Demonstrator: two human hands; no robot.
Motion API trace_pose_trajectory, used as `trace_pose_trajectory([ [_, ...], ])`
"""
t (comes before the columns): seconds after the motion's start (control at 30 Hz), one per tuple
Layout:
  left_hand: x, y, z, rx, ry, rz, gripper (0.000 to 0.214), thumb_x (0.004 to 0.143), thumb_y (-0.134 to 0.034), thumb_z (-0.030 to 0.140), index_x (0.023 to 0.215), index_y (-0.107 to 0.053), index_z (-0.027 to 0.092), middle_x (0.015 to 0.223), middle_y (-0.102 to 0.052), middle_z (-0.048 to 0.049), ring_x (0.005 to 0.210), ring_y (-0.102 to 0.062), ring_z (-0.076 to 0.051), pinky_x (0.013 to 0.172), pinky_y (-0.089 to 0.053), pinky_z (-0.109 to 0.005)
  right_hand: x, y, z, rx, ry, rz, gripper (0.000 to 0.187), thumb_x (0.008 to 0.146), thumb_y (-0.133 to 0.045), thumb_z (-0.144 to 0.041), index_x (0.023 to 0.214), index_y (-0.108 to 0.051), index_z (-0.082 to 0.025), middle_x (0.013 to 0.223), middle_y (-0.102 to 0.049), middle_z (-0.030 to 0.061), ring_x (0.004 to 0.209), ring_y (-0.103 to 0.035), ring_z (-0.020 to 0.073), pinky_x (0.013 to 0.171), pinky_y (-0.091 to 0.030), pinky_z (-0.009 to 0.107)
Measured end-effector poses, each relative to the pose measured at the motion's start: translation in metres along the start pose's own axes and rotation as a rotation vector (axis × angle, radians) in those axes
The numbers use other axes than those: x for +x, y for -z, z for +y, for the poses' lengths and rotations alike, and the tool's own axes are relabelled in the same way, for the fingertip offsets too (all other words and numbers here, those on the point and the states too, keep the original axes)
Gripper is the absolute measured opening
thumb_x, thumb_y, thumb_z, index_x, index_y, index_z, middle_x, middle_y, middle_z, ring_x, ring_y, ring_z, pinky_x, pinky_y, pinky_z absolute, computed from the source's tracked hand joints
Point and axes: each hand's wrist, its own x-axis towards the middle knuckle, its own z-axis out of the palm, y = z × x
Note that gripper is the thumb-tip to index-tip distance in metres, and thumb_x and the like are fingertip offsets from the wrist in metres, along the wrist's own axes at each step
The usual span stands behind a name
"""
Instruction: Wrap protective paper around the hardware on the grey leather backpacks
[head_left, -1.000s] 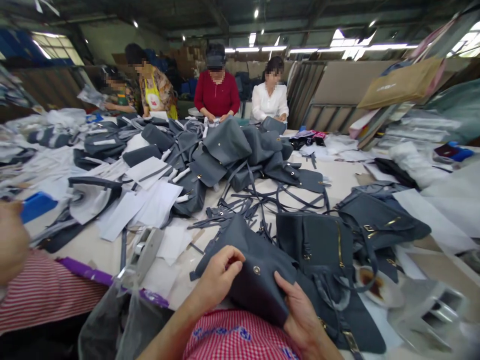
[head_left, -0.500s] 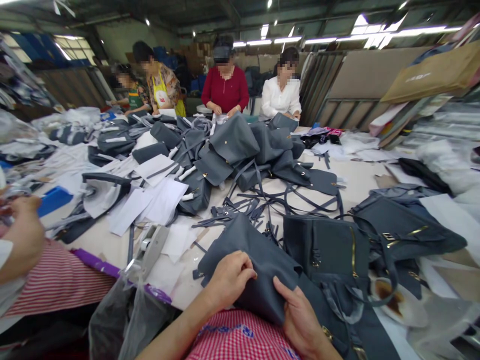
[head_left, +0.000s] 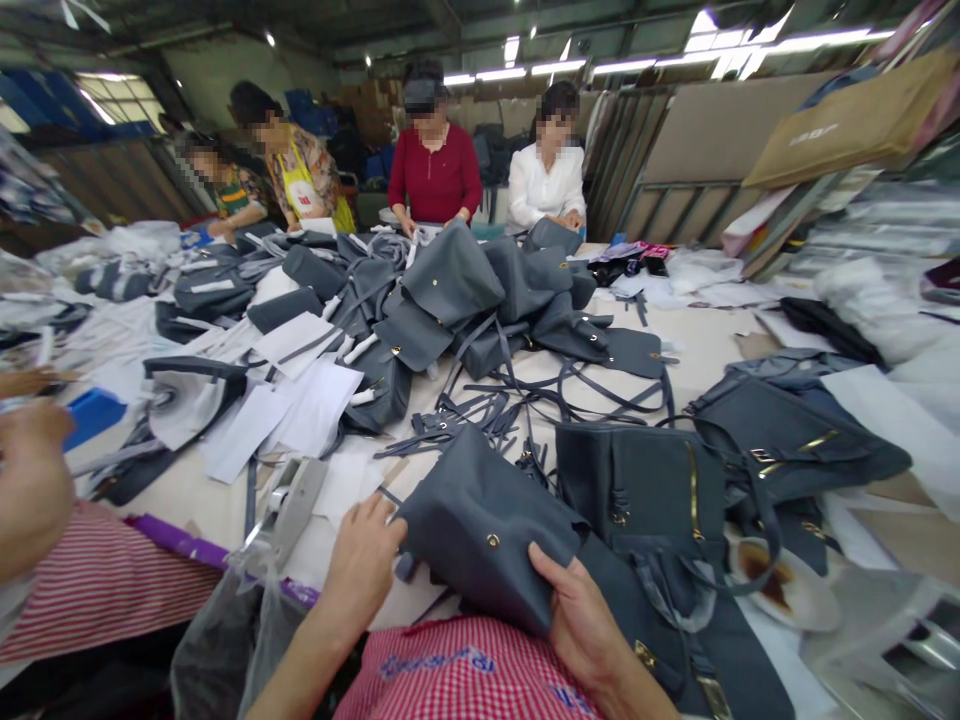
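A dark grey leather-like bag [head_left: 465,500] with a round gold fitting lies across the table edge at my lap. My right hand [head_left: 581,610] grips its lower right edge, thumb on top and fingers underneath. At the bag's left edge, my left hand [head_left: 364,555] has its fingers curled close together. A thin dark strap end shows by those fingers, but whether they hold it is hidden. Beside the bag on the right lies another grey bag [head_left: 637,480] with a gold zip.
A heap of grey bags [head_left: 457,280] covers the table's middle, with loose straps [head_left: 472,420] before it. White paper sheets [head_left: 315,400] and a grey device [head_left: 289,510] lie left. A stained dish [head_left: 787,590] is right. A co-worker's hand [head_left: 34,480] is at far left; several people stand opposite.
My left hand has moved left, off the bag's middle to its left edge, uncovering the round gold fitting. My right hand still grips the bag. The view has shifted slightly.
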Motion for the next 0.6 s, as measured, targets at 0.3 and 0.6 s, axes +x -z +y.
trace_pose_trajectory([
  [0.3, 0.023, -0.018, 0.054, -0.05, -0.53, 0.093, 0.088, 0.072, -0.064, 0.012, 0.149, -0.024, 0.027, 0.158, -0.023, -0.0104, 0.146, -0.016, -0.034, 0.113, -0.015, -0.062, 0.0, -0.001, 0.005, -0.013, 0.044, -0.169, 0.052, 0.064, -0.084, -0.032, 0.11, -0.066, -0.019, 0.105, -0.075, 0.0068, 0.099, -0.069, 0.0255, 0.092, -0.05, 0.041],
  [0.6, 0.075, -0.05, 0.062, -0.241, -0.665, 0.098, 0.035, 0.087, -0.043, 0.005, 0.109, -0.066, 0.02, 0.108, -0.073, -0.0078, 0.102, -0.066, -0.021, 0.102, -0.039, -0.046, -0.004, 0.049, -0.015, -0.229, 0.13, -0.161, 0.05, 0.072, -0.075, -0.051, 0.107, -0.069, -0.015, 0.101, -0.075, 0.0116, 0.083, -0.071, 0.0209, 0.08, -0.051, 0.034],
])
